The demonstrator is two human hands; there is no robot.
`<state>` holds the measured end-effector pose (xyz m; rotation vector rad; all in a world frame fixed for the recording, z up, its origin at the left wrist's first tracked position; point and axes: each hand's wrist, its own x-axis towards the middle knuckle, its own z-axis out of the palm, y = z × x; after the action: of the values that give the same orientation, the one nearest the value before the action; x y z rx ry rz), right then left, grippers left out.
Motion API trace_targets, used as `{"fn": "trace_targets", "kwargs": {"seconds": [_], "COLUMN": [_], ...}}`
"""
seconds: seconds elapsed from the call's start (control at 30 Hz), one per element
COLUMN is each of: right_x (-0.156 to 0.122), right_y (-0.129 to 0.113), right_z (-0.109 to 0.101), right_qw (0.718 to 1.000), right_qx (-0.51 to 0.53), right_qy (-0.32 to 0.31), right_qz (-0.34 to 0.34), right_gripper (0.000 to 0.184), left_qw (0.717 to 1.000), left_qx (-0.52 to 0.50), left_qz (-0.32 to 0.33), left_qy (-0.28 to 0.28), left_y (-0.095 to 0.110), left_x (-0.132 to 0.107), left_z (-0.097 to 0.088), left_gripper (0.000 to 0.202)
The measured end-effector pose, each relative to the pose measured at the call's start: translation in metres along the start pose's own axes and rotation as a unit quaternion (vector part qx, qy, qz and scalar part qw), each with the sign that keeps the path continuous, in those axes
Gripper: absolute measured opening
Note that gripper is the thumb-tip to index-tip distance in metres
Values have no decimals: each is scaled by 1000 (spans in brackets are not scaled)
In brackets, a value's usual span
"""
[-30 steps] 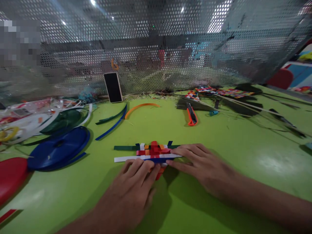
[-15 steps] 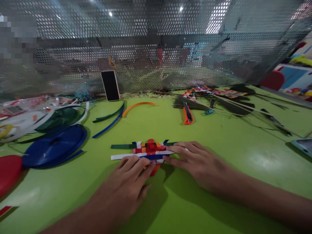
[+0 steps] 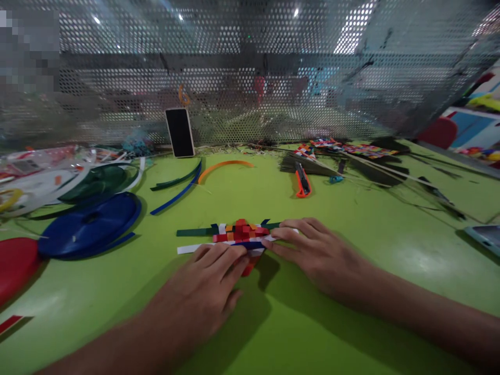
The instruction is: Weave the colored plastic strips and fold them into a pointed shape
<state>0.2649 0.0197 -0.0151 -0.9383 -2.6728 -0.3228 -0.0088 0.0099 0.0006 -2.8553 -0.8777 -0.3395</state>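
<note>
A small woven piece of flat strips (image 3: 241, 230), in red, orange, white, blue and green, lies on the table in front of me. From its left side stick out a green strip end (image 3: 193, 233) and a white strip end (image 3: 187, 250). My left hand (image 3: 214, 281) grips the near left edge, its bent fingers over the white and blue strips. Against the right edge, my right hand (image 3: 304, 242) pinches the strips with its fingertips. A blue strip (image 3: 252, 245) runs across between both hands. My fingers hide parts of the weave.
Blue (image 3: 89, 224), red (image 3: 17, 268) and green (image 3: 96, 183) strip rolls lie left. Loose blue (image 3: 177, 197) and orange (image 3: 226, 163) strips curve behind the weave. A utility knife (image 3: 302, 181) lies at back right. A dark-screened phone (image 3: 180, 133) leans against the perforated metal screen (image 3: 234, 78).
The blue strip sits closer against the weave, and the fingers of my left hand have slid slightly forward over it. The whole view has shifted a little.
</note>
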Motion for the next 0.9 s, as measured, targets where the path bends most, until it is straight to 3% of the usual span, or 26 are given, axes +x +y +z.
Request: {"fn": "trace_targets", "kwargs": {"seconds": [0.33, 0.67, 0.9], "right_x": [3, 2, 7], "right_y": [-4, -9, 3], "right_z": [-5, -7, -11], "right_qw": [997, 996, 975], "right_qx": [64, 68, 171], "right_qy": [39, 59, 132], "right_qz": [-28, -18, 46], "right_gripper": [36, 32, 27], "left_qw": [991, 990, 993], "left_qx": [74, 54, 28], "left_qz": [86, 80, 76], "left_qy": [65, 98, 84], "left_y": [5, 7, 4], "left_x": [5, 2, 0], "left_z": [-12, -4, 2], "left_gripper": [30, 29, 32]}}
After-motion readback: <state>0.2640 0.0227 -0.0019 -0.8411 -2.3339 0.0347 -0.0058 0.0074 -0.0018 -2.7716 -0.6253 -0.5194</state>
